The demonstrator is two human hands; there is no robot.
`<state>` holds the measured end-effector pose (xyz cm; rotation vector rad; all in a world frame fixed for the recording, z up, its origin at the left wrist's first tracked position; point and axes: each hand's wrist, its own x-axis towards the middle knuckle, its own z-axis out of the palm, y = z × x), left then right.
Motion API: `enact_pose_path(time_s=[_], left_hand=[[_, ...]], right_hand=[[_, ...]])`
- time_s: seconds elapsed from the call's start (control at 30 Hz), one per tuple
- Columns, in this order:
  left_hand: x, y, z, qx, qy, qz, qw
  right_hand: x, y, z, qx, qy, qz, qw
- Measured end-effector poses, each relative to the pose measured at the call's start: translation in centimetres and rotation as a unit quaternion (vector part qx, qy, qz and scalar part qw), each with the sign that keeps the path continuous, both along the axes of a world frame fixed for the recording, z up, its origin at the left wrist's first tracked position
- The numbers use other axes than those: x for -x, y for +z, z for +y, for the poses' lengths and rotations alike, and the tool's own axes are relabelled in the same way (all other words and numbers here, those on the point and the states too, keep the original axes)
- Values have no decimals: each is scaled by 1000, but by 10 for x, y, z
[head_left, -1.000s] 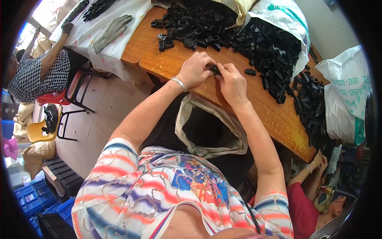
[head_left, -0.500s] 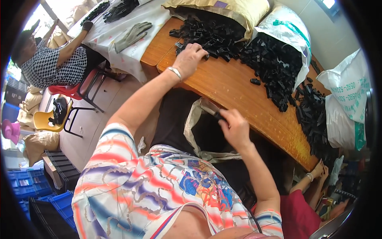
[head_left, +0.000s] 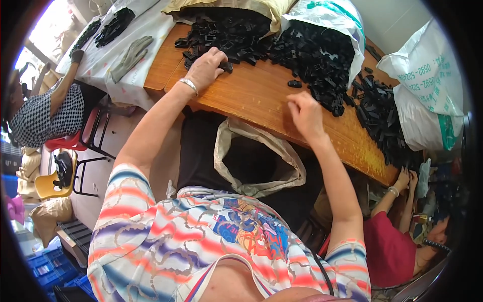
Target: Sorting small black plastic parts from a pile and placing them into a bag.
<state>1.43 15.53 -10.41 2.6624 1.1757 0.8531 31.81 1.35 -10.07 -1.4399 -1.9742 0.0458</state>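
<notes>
Wooden tabletop, 1 black part pinched at fingertips of left hand, right hand curled, grip unclear

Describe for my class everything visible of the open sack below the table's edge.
The open sack is pale beige and looks like woven plastic or coarse cloth. Its creased rim gapes upward in an uneven oval around a dark interior; any contents cannot be made out. It is below the near edge of the wooden table, in front of the patterned shirt. Neither the left hand nor the right hand touches it; contact with the table is unclear.
</notes>
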Motion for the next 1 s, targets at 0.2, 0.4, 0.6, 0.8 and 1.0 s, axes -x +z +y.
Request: enact_pose_path(time_s=[0.2, 0.4, 0.6, 0.8, 1.0], left_hand=[[-26, -15, -33, 44, -38, -123, 991], [-20, -12, -37, 51, 0, -115, 992], [-21, -7, -35, -35, -17, -37, 999], [-22, -3, -45, 92, 0, -45, 995], [-22, 4, -50, 82, -48, 6, 995]], right_hand=[[-14, -3, 47, -8, -67, -118, 991], [-12, 6, 56, 99, -65, -230, 966], [9, 4, 37, 151, -19, 172, 973], [31, 5, 6, 172, -17, 102, 980], [29, 13, 7, 161, -43, -79, 983]])
